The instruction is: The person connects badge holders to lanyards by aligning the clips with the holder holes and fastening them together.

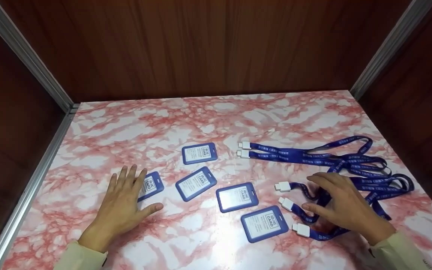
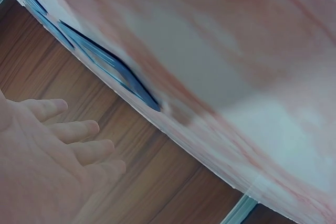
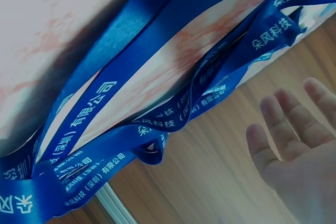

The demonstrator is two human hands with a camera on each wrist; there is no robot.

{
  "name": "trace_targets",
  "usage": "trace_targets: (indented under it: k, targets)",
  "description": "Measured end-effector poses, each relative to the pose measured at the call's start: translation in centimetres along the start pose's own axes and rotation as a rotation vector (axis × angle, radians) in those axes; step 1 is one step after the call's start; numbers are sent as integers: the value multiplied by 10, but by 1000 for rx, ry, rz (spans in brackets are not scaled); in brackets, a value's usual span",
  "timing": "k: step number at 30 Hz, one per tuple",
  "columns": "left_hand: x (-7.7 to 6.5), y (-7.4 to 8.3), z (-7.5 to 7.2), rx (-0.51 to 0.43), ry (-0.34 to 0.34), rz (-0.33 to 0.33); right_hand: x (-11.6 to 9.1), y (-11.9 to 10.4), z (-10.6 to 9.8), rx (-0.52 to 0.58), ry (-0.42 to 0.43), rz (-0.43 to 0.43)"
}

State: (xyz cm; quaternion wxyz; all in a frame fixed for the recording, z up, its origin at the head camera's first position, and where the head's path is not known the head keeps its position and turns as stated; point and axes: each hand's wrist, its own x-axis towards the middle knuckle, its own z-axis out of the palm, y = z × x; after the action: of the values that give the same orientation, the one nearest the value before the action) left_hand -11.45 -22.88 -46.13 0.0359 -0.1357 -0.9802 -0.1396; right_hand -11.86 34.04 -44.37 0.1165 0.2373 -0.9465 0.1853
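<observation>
My left hand (image 1: 123, 198) hovers with straight, spread fingers over the leftmost blue-framed ID card holder (image 1: 152, 185), hiding part of it. In the left wrist view the palm of that hand (image 2: 47, 156) faces the table and holds nothing. On the other side, my right hand (image 1: 341, 202) is held over several blue lanyards (image 1: 294, 155) with white plastic clips (image 1: 301, 229). Its fingers (image 3: 289, 124) are relaxed, with nothing between them, and the lanyard straps (image 3: 94, 114) lie below. More card holders (image 1: 264, 224) lie face up between the hands.
The table (image 1: 156, 123) has a red and white marbled top. Dark wood panels (image 1: 208, 48) enclose it at the back and both sides, with metal frame posts (image 1: 32, 63) at the corners. The lanyard loops (image 1: 399, 182) overlap one another at the right.
</observation>
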Motion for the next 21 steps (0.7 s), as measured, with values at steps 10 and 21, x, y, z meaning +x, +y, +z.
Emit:
trace_targets:
  k: [10,21]
  targets:
    - [2,3,1,9,1,21,-2,-8,3,-8,45,-134]
    - [3,4,3,8,-3,32,-2,-17,8,83,68,-253]
